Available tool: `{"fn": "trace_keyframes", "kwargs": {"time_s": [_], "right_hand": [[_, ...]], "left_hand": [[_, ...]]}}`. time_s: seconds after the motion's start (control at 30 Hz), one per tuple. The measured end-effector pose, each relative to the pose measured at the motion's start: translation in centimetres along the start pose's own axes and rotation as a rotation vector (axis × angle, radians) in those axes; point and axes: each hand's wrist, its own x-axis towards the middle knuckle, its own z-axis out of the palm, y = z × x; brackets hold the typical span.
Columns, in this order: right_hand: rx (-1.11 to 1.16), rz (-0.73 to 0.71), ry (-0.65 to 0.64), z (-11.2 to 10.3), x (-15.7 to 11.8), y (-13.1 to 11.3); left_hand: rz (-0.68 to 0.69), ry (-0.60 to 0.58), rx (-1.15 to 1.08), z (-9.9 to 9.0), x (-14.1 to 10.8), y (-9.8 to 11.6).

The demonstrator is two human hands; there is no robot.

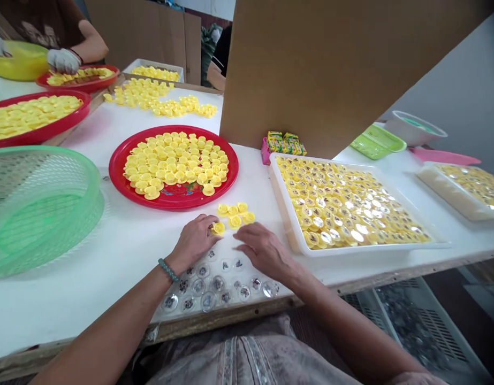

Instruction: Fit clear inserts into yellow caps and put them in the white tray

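Note:
Between the fingers of my left hand (195, 240) is a small round yellow plastic piece (218, 229), held just above the white table. My right hand (265, 250) hovers close by on the right, thumb and fingers apart with no object visible between them. Just beyond both hands lie several loose yellow pieces (235, 211) in a small group. Nearer the table's front edge, several clear round caps (218, 283) with dark printed pictures are spread out, partly under my wrists. Past the loose pieces sits a red tray (178, 203) full of the same yellow pieces.
On the right, a white tray (285, 222) holds rows of yellow pieces with shiny clear tops. A green basket (42, 208) stands at left. Small boxes (286, 143) sit by a tall cardboard panel (311, 69). A co-worker's gloved hand (64, 61) works at far left.

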Motion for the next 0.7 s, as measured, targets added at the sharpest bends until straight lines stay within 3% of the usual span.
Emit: {"fn": "trace_keyframes", "kwargs": {"time_s": [0.13,0.4,0.57,0.7], "right_hand": [[0.055,0.063,-0.144,1.2,-2.6,-0.8],[0.174,0.240,-0.069,3.0,-2.9,-0.2],[0.139,0.293,0.050,0.6,-3.6,0.7],[0.072,0.344,-0.054,-2.1,-6.2,0.8]], "left_hand": [[-0.024,0.005,-0.065,0.5,-0.2,-0.4],[0.001,0.025,-0.099,0.2,-1.1,-0.3],[0.006,0.091,-0.095,-0.7,-1.1,-0.4],[-0.005,0.077,-0.044,-0.8,-1.1,-0.6]]}}
